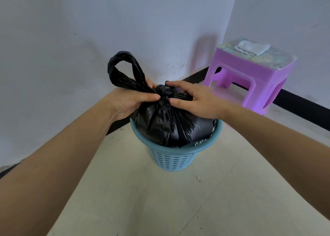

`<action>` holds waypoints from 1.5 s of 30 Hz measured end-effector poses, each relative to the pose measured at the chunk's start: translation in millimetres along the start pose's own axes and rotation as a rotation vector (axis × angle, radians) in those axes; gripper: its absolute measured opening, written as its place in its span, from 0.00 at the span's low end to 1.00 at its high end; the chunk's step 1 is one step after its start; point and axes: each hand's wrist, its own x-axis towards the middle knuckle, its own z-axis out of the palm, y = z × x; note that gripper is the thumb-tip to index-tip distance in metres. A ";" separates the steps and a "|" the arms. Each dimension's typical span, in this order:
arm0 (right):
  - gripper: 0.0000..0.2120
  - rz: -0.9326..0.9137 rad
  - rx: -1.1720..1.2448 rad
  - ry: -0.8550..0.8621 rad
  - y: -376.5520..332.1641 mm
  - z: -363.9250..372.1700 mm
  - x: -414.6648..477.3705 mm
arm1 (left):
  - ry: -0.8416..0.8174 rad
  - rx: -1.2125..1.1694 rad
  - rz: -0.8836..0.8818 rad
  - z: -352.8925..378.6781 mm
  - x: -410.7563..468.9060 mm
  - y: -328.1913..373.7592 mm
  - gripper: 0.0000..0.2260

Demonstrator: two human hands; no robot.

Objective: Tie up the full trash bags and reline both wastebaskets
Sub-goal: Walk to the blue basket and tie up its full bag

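The left hand pinched the looped tail and the right hand the short tail, knot between them; uneven pulling could have torn the thin trash bag

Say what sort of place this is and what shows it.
Probably the corner of a plain indoor room: bare white walls meeting a pale floor, a purple plastic stool, a blue wastebasket holding a black trash bag.
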 end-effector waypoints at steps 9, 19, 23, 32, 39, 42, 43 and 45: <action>0.27 -0.088 0.131 0.263 6.9 6.2 7.9 | -0.018 0.001 -0.028 -2.6 -2.3 -0.2 0.14; 0.13 0.005 0.388 0.027 10.4 18.7 1.9 | 0.109 0.044 -0.004 1.3 2.8 -13.9 0.16; 0.12 0.006 0.454 0.113 13.9 31.7 4.1 | 0.363 0.073 0.057 10.9 10.0 -19.7 0.11; 0.08 0.019 0.607 0.302 7.0 43.0 8.2 | 0.643 0.155 0.205 29.6 12.2 -25.0 0.11; 0.07 -0.050 0.333 0.434 14.6 48.3 9.9 | 0.459 -0.180 -0.132 28.4 10.9 -20.5 0.11; 0.08 -0.088 0.216 0.506 14.7 52.1 11.6 | 0.392 -0.332 -0.206 25.7 9.6 -19.2 0.13; 0.08 -0.090 0.208 0.513 14.9 53.3 11.9 | 0.370 -0.379 -0.213 24.3 9.1 -19.4 0.13; 0.08 -0.107 0.191 0.519 16.6 55.6 11.6 | 0.338 -0.444 -0.194 22.8 8.4 -19.8 0.12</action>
